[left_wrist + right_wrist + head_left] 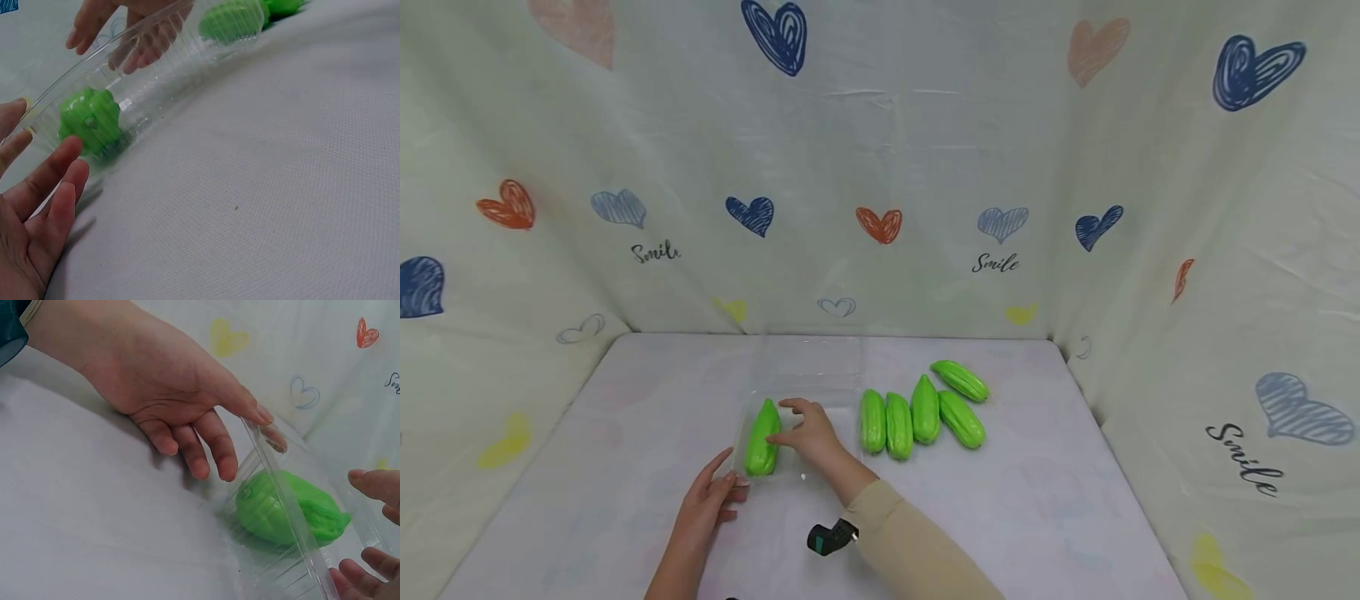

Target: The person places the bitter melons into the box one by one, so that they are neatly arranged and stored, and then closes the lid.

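One shiny, ribbed green gourd (762,440) lies lengthwise along the left side of a clear plastic clamshell box (808,482), whose lid is folded back. Over the box is my right hand (811,435), thumb and forefinger spread apart, the thumb close beside the gourd. Whether the thumb touches it I cannot tell. At the box's front left corner, my left hand (700,500) holds the rim with thumb and forefinger; its other fingers hang loose, as the right wrist view shows. Right of the box, several similar gourds (925,410) lie side by side.
Behind the box lies its transparent lid (808,362), near the table's back edge. A pale cloth covers the table (1037,500). A curtain (925,150) printed with hearts stands behind and at both sides. A dark wrist camera (831,537) sticks out from the right sleeve.
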Available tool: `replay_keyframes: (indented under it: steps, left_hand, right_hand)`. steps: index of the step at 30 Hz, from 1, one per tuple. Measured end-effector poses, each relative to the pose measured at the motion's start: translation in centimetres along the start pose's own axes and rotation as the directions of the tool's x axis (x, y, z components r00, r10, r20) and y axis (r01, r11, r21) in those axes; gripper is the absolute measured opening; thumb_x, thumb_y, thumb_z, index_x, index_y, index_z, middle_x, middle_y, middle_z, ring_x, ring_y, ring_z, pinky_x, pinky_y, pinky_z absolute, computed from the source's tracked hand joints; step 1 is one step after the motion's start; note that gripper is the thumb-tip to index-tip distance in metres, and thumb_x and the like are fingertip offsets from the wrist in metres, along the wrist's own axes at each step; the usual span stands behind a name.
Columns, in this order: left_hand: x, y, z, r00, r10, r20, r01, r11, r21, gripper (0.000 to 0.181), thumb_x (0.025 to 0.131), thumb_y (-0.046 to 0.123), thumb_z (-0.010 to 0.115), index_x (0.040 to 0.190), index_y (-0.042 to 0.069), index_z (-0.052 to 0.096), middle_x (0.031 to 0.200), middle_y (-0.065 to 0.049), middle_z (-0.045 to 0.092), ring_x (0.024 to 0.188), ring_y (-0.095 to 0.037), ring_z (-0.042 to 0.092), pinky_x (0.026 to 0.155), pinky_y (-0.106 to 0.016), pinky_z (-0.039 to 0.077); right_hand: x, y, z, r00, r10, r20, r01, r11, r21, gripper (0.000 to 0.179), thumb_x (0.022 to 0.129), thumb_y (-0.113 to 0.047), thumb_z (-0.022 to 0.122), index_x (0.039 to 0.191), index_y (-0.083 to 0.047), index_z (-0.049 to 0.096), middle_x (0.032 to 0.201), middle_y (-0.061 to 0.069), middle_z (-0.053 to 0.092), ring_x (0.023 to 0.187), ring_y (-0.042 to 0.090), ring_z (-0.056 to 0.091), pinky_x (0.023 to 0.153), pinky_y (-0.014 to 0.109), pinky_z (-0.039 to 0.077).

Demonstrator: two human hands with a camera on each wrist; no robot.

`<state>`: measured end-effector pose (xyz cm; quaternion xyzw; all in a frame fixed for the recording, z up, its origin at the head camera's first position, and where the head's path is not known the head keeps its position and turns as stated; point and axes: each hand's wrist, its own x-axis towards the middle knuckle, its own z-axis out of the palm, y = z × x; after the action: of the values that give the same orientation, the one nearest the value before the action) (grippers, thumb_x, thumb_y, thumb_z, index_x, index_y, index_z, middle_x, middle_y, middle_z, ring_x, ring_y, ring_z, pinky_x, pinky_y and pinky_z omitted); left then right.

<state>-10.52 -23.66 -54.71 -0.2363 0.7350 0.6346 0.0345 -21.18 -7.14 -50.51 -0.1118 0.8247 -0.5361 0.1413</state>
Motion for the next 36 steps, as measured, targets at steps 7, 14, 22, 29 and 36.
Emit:
replay_keyframes:
  steps: [7, 14, 22, 29, 36]
  left_hand:
    - [0.0, 0.0, 0.0, 1.000, -0.003, -0.001, 0.003, 1.000, -0.001, 0.062, 0.102, 0.029, 0.052, 0.154, 0.010, 0.026, 0.095, -0.001, 0.070, 0.082, -0.012, 0.062, 0.066, -0.030, 0.050]
    - [0.0, 0.2, 0.1, 1.000, -0.028, -0.009, 0.028, 1.000, -0.002, 0.063, 0.101, 0.031, 0.052, 0.154, 0.011, 0.025, 0.094, 0.000, 0.070, 0.081, -0.012, 0.062, 0.066, -0.028, 0.049]
    - [0.0, -0.1, 0.0, 0.999, -0.031, -0.006, 0.031, 1.000, 0.001, 0.064, 0.101, 0.032, 0.053, 0.154, 0.011, 0.025, 0.096, -0.001, 0.070, 0.083, -0.013, 0.062, 0.067, -0.031, 0.049]
    - [0.1, -0.1, -0.1, 0.999, -0.037, 0.009, 0.037, 0.999, 0.010, 0.064, 0.101, 0.032, 0.052, 0.155, 0.011, 0.024, 0.097, 0.001, 0.069, 0.083, -0.012, 0.062, 0.069, -0.031, 0.049]
    - [0.4, 0.0, 0.2, 1.000, -0.028, -0.008, 0.028, 1.000, -0.001, 0.064, 0.101, 0.031, 0.053, 0.155, 0.010, 0.024, 0.094, 0.000, 0.070, 0.080, -0.012, 0.062, 0.065, -0.029, 0.049]
  right_hand:
    - [-0.8, -0.5, -1.5, 0.999, -0.047, -0.003, 0.047, 0.999, 0.026, 0.055, 0.078, -0.015, 0.083, 0.129, -0.013, 0.062, 0.125, 0.011, 0.056, 0.098, 0.025, 0.059, 0.071, 0.029, 0.049]
    - [-2.0, -0.8, -3.3, 0.995, -0.081, -0.049, 0.084, 0.995, 0.045, 0.055, 0.080, -0.017, 0.082, 0.131, -0.015, 0.061, 0.126, 0.007, 0.055, 0.101, 0.021, 0.057, 0.072, 0.028, 0.050]
    - [-3.3, -0.4, -5.6, 0.988, -0.103, -0.114, 0.109, 0.993, 0.047, 0.055, 0.082, -0.019, 0.080, 0.133, -0.014, 0.059, 0.128, 0.009, 0.054, 0.105, 0.023, 0.056, 0.073, 0.028, 0.050]
    - [-3.8, 0.6, -7.5, 0.976, -0.113, -0.184, 0.129, 0.988, 0.081, 0.053, 0.082, -0.014, 0.079, 0.132, -0.012, 0.059, 0.129, 0.009, 0.053, 0.106, 0.025, 0.055, 0.076, 0.032, 0.050]
    - [-4.2, 1.5, -9.4, 0.958, -0.121, -0.260, 0.147, 0.986, 0.082, 0.053, 0.081, -0.012, 0.080, 0.131, -0.011, 0.060, 0.126, 0.011, 0.054, 0.107, 0.028, 0.056, 0.080, 0.035, 0.051]
